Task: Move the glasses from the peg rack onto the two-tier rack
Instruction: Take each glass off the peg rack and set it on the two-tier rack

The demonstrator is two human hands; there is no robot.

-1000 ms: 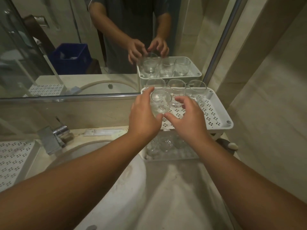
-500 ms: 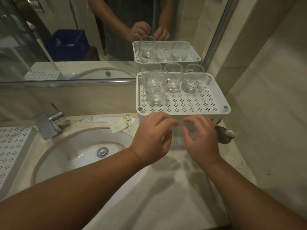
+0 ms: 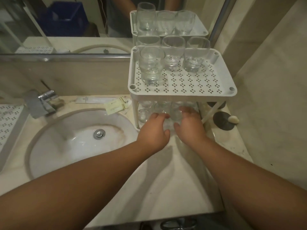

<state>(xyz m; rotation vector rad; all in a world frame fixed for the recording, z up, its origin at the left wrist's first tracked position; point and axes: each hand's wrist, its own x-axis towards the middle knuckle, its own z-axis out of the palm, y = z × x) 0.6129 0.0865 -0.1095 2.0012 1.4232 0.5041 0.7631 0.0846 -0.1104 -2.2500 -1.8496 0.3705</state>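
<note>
White plastic rack: the two-tier rack (image 3: 182,92) stands on the marble counter (image 3: 166,188), right of the sink (image 3: 74,138) and against the mirror (image 3: 66,22).
Upper tier: four clear glasses stand upright on the perforated tray; the front-left glass (image 3: 151,65) is nearest the camera, and three more sit in a row behind it along the mirror side.
Lower tier: several glasses (image 3: 146,112) stand under the upper tray, partly hidden by it and blurred.
Left hand: the left hand (image 3: 153,130) reaches to the front edge of the lower tier, fingers curved inward toward a glass between the hands (image 3: 171,121).
Right hand: the right hand (image 3: 189,125) mirrors it on the other side, fingers curved toward the same glass.
Grip: both hands cup that glass, which is blurred; whether it rests on the tier I cannot tell.
Peg rack: a perforated white tray (image 3: 8,120) shows at the far left edge; its pegs cannot be made out.
Nearby: a chrome faucet (image 3: 41,103) and paper sachets (image 3: 116,106) lie behind the sink; a dark round dish (image 3: 222,122) sits right of the rack.
</note>
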